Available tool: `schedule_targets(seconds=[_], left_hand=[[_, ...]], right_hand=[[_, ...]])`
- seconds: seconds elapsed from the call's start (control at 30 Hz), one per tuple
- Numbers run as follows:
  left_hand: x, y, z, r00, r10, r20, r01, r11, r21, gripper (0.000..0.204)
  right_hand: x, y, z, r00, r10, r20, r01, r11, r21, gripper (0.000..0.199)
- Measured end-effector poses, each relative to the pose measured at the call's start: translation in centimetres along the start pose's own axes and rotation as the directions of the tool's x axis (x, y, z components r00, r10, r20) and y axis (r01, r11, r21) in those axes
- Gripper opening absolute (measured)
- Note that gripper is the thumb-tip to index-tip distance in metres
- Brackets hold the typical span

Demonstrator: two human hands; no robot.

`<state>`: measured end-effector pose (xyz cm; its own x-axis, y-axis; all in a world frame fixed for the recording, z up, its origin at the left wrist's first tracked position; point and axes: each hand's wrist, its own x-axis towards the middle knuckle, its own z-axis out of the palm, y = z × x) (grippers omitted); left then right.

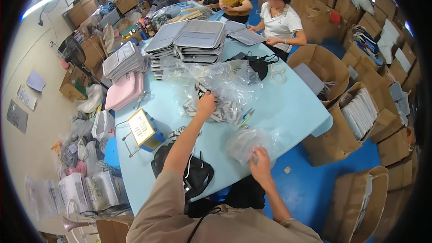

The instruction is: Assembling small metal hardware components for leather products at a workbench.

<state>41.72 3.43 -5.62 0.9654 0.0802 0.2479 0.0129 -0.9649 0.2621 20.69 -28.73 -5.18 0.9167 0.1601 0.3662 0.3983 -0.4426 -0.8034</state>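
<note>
My left hand (206,105) reaches out over the light blue table (292,108) and touches a pile of small black-and-white patterned pieces (225,110) lying under clear plastic bags (225,81). My right hand (261,164) pinches a clear plastic bag (249,143) near the table's front edge. A black bag with straps (198,175) lies by my left forearm.
Stacks of grey cases (189,40) and pink cases (123,91) fill the far half. A small yellow-and-blue device (143,130) stands at the left. Two people (279,18) sit at the far end. Cardboard boxes (346,121) crowd the right side on the blue floor.
</note>
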Motion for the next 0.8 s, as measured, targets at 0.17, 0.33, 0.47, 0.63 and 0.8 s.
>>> schedule_targets(seconds=[0.17, 0.33, 0.47, 0.63, 0.8], left_hand=[[0.2, -0.2, 0.2, 0.998, -0.045, -0.045, 0.041, 0.996, -0.079, 0.019], [-0.3, 0.4, -1.0, 0.984, 0.021, -0.179, -0.056, 0.981, -0.188, 0.016], [-2.2, 1.7, -4.1, 0.907, -0.185, -0.378, -0.065, 0.825, -0.561, 0.015], [-10.1, 3.3, -8.0, 0.842, -0.381, -0.382, -0.17, 0.484, -0.858, 0.018], [-20.8, 5.5, -11.6, 0.881, -0.472, 0.026, 0.113, 0.156, -0.981, 0.024]], right_hand=[[1.0, 1.2, 2.1, 0.988, -0.049, 0.144, 0.063, 0.994, -0.094, 0.03], [2.4, 4.0, 4.5, 0.99, -0.022, 0.142, 0.049, 0.979, -0.196, 0.024], [3.1, 3.7, 4.9, 0.981, -0.072, 0.178, 0.122, 0.948, -0.292, 0.022], [3.1, 3.3, 5.1, 0.974, -0.044, 0.224, 0.129, 0.917, -0.378, 0.022], [2.6, 3.0, 4.5, 0.984, -0.032, 0.175, 0.103, 0.906, -0.41, 0.02]])
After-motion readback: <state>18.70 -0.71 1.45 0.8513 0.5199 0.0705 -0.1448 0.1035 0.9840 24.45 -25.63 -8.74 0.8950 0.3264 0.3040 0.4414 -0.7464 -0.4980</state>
